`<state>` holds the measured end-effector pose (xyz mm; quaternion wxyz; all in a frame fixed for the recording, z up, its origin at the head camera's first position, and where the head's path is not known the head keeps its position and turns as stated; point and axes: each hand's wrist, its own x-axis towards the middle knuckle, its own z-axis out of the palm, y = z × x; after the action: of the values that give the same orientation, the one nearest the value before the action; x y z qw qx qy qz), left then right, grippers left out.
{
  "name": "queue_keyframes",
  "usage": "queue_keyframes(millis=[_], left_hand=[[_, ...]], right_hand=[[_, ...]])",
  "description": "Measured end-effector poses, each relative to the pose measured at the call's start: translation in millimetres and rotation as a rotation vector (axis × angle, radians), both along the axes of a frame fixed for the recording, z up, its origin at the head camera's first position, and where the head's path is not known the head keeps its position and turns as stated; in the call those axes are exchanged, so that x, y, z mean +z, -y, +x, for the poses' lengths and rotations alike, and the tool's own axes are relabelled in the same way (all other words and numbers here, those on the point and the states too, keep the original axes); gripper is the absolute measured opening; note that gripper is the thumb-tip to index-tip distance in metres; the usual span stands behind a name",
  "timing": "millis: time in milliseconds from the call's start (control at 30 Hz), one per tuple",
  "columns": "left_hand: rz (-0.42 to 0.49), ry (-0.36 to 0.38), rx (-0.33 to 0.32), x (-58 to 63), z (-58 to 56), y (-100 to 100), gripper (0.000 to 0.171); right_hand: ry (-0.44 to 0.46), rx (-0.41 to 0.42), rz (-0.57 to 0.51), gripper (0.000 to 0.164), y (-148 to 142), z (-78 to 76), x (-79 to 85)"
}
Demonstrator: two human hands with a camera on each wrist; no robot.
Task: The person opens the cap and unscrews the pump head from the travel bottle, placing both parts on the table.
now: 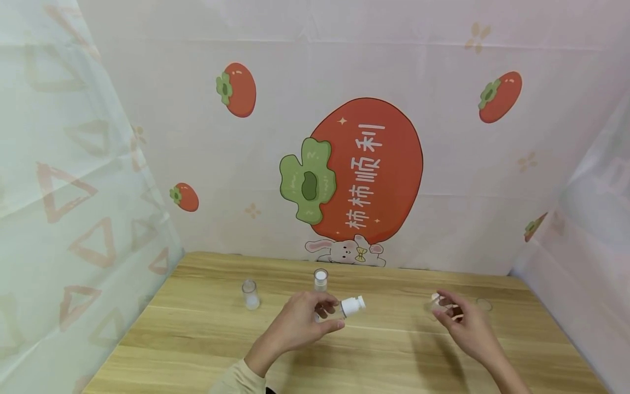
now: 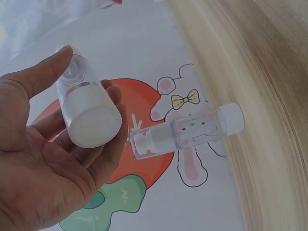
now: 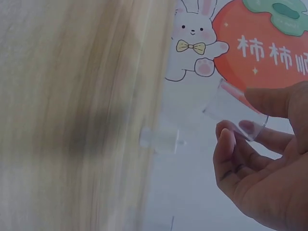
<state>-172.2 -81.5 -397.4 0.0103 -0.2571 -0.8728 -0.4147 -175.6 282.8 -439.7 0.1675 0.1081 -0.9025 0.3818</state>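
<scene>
My left hand [image 1: 307, 317] grips a small clear bottle with a white end [image 1: 351, 306] pointing right, held above the wooden table. In the left wrist view, thumb and fingers curl round this bottle [image 2: 91, 113], its round white end toward the camera. Just behind it stands another clear and white pump bottle [image 2: 190, 134]. Over the right side, my right hand [image 1: 465, 325] pinches a clear, hollow cap [image 3: 236, 109] between thumb and fingers, tilted. Beyond that hand, a small white pump part [image 3: 162, 139] stands on the table.
Another small clear and white bottle [image 1: 250, 295] stands on the left of the wooden table [image 1: 206, 328]. A clear round piece [image 1: 484, 303] lies right of my right hand. Behind the table rises a printed cloth backdrop [image 1: 275, 230], with cloth at both sides.
</scene>
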Motion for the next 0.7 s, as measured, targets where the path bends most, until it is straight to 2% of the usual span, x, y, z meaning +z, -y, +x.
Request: queue_keyframes(millis=[233, 467, 700], left_hand=[[0.003, 0.006, 0.003, -0.5, -0.8, 0, 0.032], [0.003, 0.003, 0.000, -0.4, -0.9, 0, 0.032], [0.005, 0.012, -0.003, -0.3, -0.1, 1, 0.034]], right_hand=[[-0.018, -0.029, 0.069, 0.043, -8, -0.1, -1.9], [0.022, -0.060, 0.083, 0.044, -14, 0.1, -3.0], [0.074, -0.119, 0.153, 0.044, -25, -0.5, -7.6]])
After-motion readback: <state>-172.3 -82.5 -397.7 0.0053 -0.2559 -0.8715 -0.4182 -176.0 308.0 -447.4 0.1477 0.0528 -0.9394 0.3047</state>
